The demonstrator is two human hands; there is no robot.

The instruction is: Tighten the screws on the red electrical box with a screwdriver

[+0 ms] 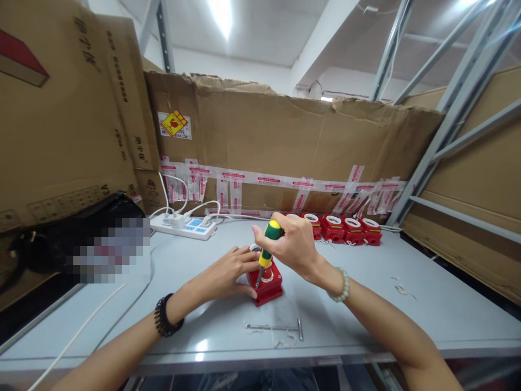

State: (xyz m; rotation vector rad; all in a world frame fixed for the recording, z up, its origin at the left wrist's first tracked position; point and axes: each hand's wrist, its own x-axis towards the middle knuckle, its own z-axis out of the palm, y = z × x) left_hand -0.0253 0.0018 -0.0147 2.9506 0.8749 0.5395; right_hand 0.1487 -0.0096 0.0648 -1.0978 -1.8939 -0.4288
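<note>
A red box-shaped housing (269, 293) sits on the table in front of me. My left hand (232, 271) steadies it from the left, with the thumb at its front corner and the fingers over its top. In my right hand (296, 244) is a screwdriver (272, 232) with a green and yellow handle, held at a tilt. Its shaft points down to the near left corner of the housing's top; whether a screw sits under the tip is too small to tell. A pale ring shows partly on top, behind the screwdriver.
A T-shaped metal tool (277, 328) lies near the front edge among white scraps. Several similar red housings (334, 231) stand in a row at the back right. A power strip (195, 228) with white cables lies back left, near a black bag (52, 239). Cardboard (260, 136) walls the back.
</note>
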